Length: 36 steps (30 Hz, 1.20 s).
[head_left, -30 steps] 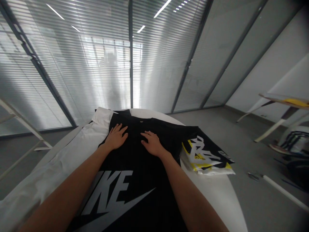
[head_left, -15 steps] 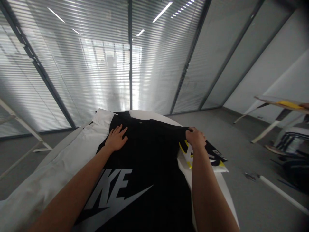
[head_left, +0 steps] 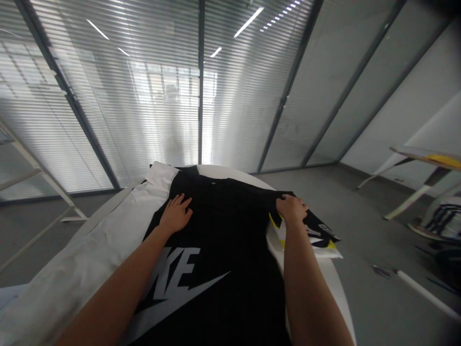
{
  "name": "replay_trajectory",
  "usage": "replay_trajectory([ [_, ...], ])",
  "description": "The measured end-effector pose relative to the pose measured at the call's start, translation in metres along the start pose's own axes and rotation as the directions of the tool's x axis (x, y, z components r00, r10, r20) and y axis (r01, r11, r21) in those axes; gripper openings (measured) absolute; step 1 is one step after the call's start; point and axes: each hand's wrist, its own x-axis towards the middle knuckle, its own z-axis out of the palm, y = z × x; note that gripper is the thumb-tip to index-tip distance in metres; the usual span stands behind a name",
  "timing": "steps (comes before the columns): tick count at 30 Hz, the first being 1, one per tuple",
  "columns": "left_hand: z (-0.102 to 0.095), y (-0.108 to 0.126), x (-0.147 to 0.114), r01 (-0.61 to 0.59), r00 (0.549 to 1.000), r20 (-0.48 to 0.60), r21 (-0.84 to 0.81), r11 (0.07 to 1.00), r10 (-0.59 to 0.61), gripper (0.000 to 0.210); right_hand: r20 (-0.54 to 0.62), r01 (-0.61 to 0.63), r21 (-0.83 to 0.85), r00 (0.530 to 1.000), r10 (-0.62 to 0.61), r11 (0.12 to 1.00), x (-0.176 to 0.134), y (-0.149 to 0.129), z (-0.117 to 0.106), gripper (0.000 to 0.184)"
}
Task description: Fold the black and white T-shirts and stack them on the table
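Note:
A black T-shirt (head_left: pixel 230 230) with a large grey print lies spread out, its collar toward the far side. My left hand (head_left: pixel 176 213) rests flat on it near the left shoulder, fingers spread. At the right sleeve, my right hand (head_left: pixel 291 207) is closed on the sleeve edge, its fingertips partly hidden. White cloth (head_left: pixel 118 240) lies along the shirt's left side, touching it. Under and beside my right forearm is a black, white and yellow printed package (head_left: pixel 324 240).
A round white table (head_left: pixel 333 283) carries the cloth. On the left stands a white metal frame (head_left: pixel 46 185). To the right are another table (head_left: pixel 425 156) with something yellow on it and a white pole (head_left: pixel 428 293) on the floor. Glass panels with blinds (head_left: pixel 237 110) rise behind.
The view has shifted slightly. My left hand has slid a little toward me on the shirt; my right hand stays at the sleeve.

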Motion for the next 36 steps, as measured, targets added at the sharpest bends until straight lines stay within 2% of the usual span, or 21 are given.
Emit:
replay_trajectory([
  [4, 0.0, -0.001, 0.003, 0.019, 1.0, 0.0, -0.006, 1.0, -0.019, 0.051, -0.026, 0.038, 0.027, 0.999, -0.037, 0.999, 0.003, -0.001, 0.002, 0.049],
  [9, 0.003, -0.003, 0.006, 0.019, 1.0, -0.024, -0.014, 1.0, -0.02, 0.051, -0.077, 0.193, 0.111, 0.98, -0.185, 0.975, 0.011, 0.0, 0.005, 0.045],
  [14, 0.004, -0.005, 0.006, 0.012, 1.0, -0.029, -0.015, 1.0, -0.013, 0.051, -0.091, 0.151, 0.134, 0.986, -0.14, 0.979, 0.012, 0.0, 0.006, 0.049],
  [19, 0.004, -0.005, 0.006, 0.019, 1.0, -0.017, -0.012, 1.0, -0.019, 0.051, -0.014, 0.141, 0.096, 0.99, -0.14, 0.985, 0.009, -0.002, 0.005, 0.047],
  [21, 0.004, -0.005, 0.006, 0.02, 1.0, -0.016, -0.018, 1.0, -0.02, 0.051, -0.031, 0.166, 0.105, 0.986, -0.164, 0.98, 0.008, -0.004, 0.004, 0.048],
  [23, 0.004, -0.005, 0.006, 0.019, 1.0, -0.018, -0.025, 0.999, -0.02, 0.05, -0.083, 0.242, 0.11, 0.969, -0.233, 0.964, 0.005, -0.01, 0.002, 0.049],
  [27, 0.005, -0.006, 0.006, 0.02, 0.999, -0.027, -0.026, 0.999, -0.021, 0.05, -0.158, 0.455, 0.101, 0.885, -0.437, 0.885, -0.005, -0.03, -0.001, 0.053],
  [29, 0.004, -0.006, 0.006, 0.018, 0.999, -0.026, -0.024, 1.0, -0.018, 0.05, -0.118, 0.563, 0.098, 0.825, -0.552, 0.821, -0.013, -0.043, 0.001, 0.056],
  [30, 0.004, -0.005, 0.006, 0.016, 1.0, -0.021, -0.023, 1.0, -0.017, 0.05, -0.074, 0.625, 0.096, 0.781, -0.62, 0.775, -0.018, -0.049, 0.003, 0.057],
  [33, 0.003, -0.004, 0.006, 0.018, 1.0, -0.01, -0.017, 1.0, -0.018, 0.051, 0.169, 0.772, 0.097, 0.61, -0.774, 0.629, -0.035, -0.061, 0.017, 0.058],
  [34, 0.003, -0.004, 0.006, 0.021, 1.0, -0.006, -0.016, 1.0, -0.021, 0.051, 0.28, 0.789, 0.101, 0.561, -0.779, 0.606, -0.041, -0.064, 0.022, 0.058],
  [36, 0.003, -0.004, 0.006, 0.029, 1.0, 0.002, -0.016, 0.999, -0.029, 0.051, 0.496, 0.783, 0.098, 0.496, -0.713, 0.614, -0.054, -0.066, 0.034, 0.059],
])
